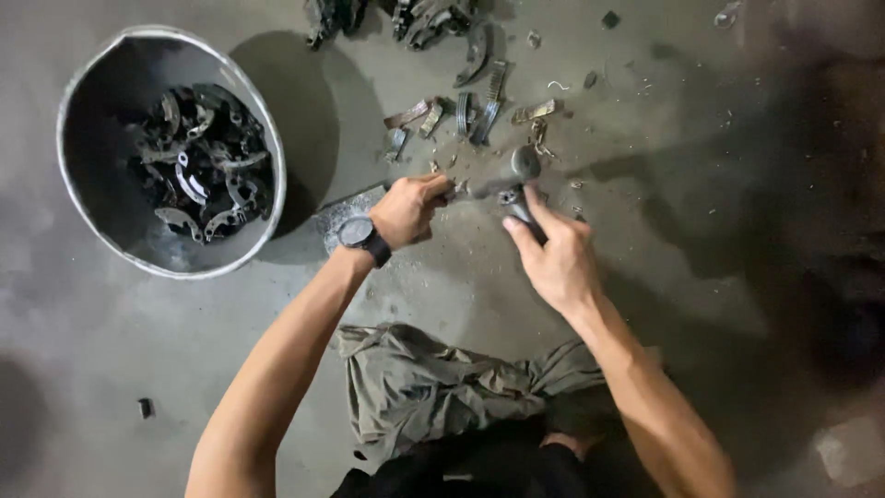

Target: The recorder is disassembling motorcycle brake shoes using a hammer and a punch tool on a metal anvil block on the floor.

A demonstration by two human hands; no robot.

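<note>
Your left hand [408, 210] is closed around a small dark metal part [458, 191], fingers curled tight, holding it down against the floor. Your right hand [551, 258] grips the handle of a hammer [518, 175], fingers wrapped narrow, with the head touching or just above that part; blur hides which. By my judgement you are mid-strike, knocking the part apart. The next blow calls for a steady hold and left fingertips kept clear of the hammer head.

Just beyond the hands lie loose curved metal pieces [470, 112] with chips around them. A round grey bucket [269, 148] to your left holds more curved dark parts. A crumpled olive cloth [415, 383] lies near your knees. The surface is a bare, dusty concrete floor [719, 166]; the right side falls into shadow.
</note>
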